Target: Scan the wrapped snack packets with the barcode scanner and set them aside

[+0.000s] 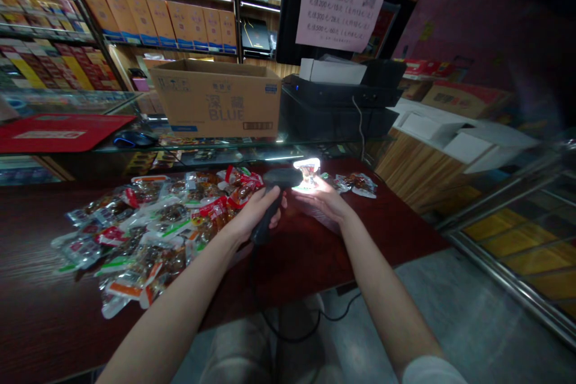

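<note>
just right of the heaped packets (153, 225), the left hand (257, 210) is curled round a black scanner (282, 178), and farther right of that heap the right hand (330, 199) pinches a brightly lit packet (308, 174) before it

I have both bare arms reaching forward, my left hand (261, 210) curled in a grip, my right hand (326, 198) extended beside it.

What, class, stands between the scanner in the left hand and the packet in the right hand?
Nothing visible does. The black scanner in the left hand faces the brightly lit packet in the right hand; the glare hides whether they touch.
</note>
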